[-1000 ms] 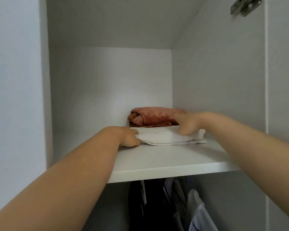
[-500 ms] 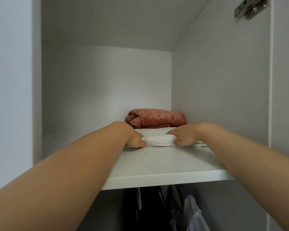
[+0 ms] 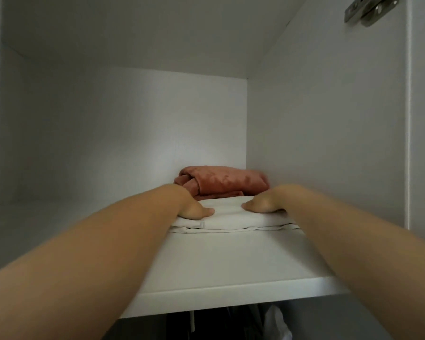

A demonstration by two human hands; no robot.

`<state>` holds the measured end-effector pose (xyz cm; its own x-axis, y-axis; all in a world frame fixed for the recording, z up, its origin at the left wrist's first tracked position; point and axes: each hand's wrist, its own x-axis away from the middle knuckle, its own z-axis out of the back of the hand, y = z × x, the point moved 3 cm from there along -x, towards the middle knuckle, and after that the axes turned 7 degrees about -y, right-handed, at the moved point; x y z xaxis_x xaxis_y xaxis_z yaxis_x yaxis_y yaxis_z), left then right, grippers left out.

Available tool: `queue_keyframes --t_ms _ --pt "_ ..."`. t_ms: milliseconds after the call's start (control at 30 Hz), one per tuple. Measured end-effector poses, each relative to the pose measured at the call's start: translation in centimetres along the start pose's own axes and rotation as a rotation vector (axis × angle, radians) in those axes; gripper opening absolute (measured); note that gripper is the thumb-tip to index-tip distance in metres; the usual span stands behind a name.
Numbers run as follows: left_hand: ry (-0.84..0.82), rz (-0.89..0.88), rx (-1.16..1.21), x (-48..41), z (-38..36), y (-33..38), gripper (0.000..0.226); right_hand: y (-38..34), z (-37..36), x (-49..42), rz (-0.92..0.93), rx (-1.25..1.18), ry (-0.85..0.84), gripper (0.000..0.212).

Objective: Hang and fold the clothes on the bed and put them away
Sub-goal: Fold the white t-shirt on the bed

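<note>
A folded white garment lies on the white wardrobe shelf, towards the right wall. Directly behind it sits a folded rust-pink garment. Both my arms reach in over the shelf. My left hand rests on top of the white garment at its left side. On its right side my right hand rests the same way, fingers pointing inward. Both hands press down on the cloth; neither has fingers wrapped round it.
The compartment's left half holds nothing I can see. Its right wall runs close beside the garments, with a metal hinge high up. Dark and white hanging clothes show below the shelf.
My hands have let go of the white garment's front edge and moved up onto its top. The garment sits a little further back, against the pink one. The view has moved closer.
</note>
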<state>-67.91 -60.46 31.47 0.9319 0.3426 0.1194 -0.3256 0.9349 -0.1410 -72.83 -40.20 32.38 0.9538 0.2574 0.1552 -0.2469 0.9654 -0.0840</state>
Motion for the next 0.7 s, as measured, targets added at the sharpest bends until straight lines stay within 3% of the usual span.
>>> queue_keyframes --t_ms 100,267,367,433,567,700 --pt "0.013 0.04 -0.01 -0.4 -0.3 -1.3 0.08 1.4 0.4 -0.8 -0.075 0.132 0.077 0.072" --pt "0.258 -0.124 0.133 -2.7 0.0 -1.5 0.061 -4.1 1.6 -1.2 0.281 0.132 0.357 0.049" --pt "0.091 -0.205 0.092 -3.1 -1.4 -0.7 0.063 -5.3 0.8 -3.2 0.329 0.098 0.197 0.052" --pt "-0.043 -0.166 0.117 -2.4 -1.8 -0.8 0.067 -3.8 0.2 -4.3 0.183 -0.008 0.079 0.068" --pt "-0.052 -0.13 0.089 -0.8 -1.0 -0.5 0.068 0.1 0.8 -5.0 -0.058 0.104 0.054 0.076" --pt "-0.009 -0.138 0.112 -1.4 -1.3 -0.6 0.071 -1.8 0.6 -3.3 0.104 0.131 0.128 0.059"
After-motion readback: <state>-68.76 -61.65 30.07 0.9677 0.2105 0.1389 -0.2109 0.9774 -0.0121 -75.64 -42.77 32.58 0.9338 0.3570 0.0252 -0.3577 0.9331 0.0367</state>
